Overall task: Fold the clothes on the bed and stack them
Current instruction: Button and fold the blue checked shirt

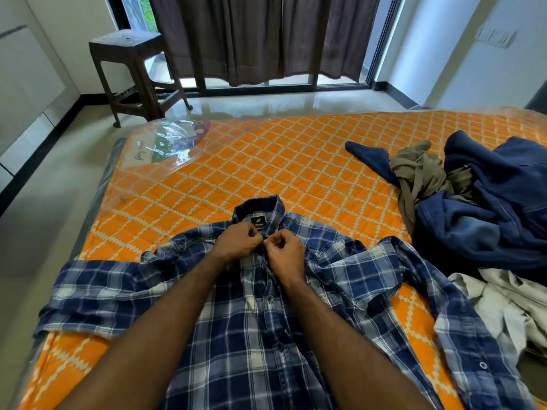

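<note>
**One shirt started, a whole pile waiting**

One blue and white checked cotton shirt (pixel 266 321) is lying flat, front up, on the orange patterned bed (pixel 266 161), close to the person. Its sleeves are spreading out to both sides. Both hands are meeting at the top of the shirt, just under the collar. The left hand (pixel 238 242) is pinching the shirt's edge with curled fingers. The right hand (pixel 285 255) is pinching the other edge, touching the left one. It looks like they are doing up the top button.

Nothing is looking folded yet, and no stack is showing. To the right, a messy heap is waiting: dark blue soft clothes (pixel 485 208), an olive brown crumpled cloth (pixel 420 173) and a pale grey wrinkled garment (pixel 509 309). So the job is only beginning.
</note>
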